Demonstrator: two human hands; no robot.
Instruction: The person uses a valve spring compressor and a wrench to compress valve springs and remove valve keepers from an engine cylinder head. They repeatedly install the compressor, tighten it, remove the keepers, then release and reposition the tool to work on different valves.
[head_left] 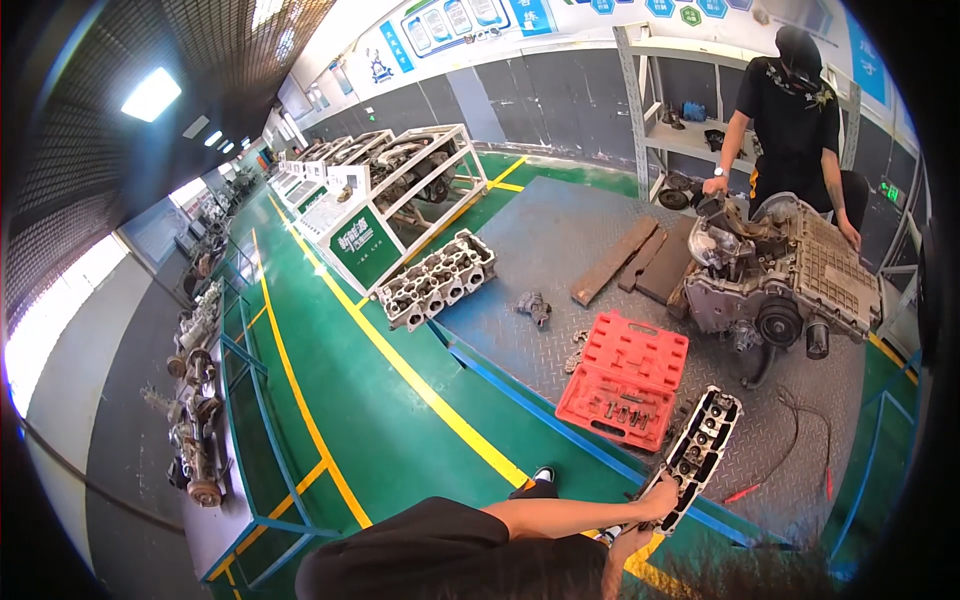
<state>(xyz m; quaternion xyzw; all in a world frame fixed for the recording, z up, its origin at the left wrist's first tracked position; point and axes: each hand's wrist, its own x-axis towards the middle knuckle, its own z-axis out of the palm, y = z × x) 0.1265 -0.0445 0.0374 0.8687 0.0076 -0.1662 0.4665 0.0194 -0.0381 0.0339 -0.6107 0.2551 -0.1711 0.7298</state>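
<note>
Black clothing fills the lower edge at 6 o'clock, nearest the head camera. At 4 o'clock an open red case lies on the steel-plate desk; its upper half leans away, and its lower half holds a row of small dark metal pieces.

The left forearm crosses from 6 toward 4 o'clock, and the left hand has its fingers wrapped on the near end of a long metal cylinder head, just beside the case. This part slants across the desk's blue edge. The right hand sits low against that near end, its fingers mostly hidden, so I cannot tell whether they grip.

A cable with red clips lies farther out at 4 o'clock. A large engine occupies 3 o'clock, with a co-worker behind it at 2 o'clock, hands on it. Wooden blocks lie between the engine and a dark metal bracket. Near centre, toward 10 o'clock, a second cylinder head overhangs the desk's corner.
</note>
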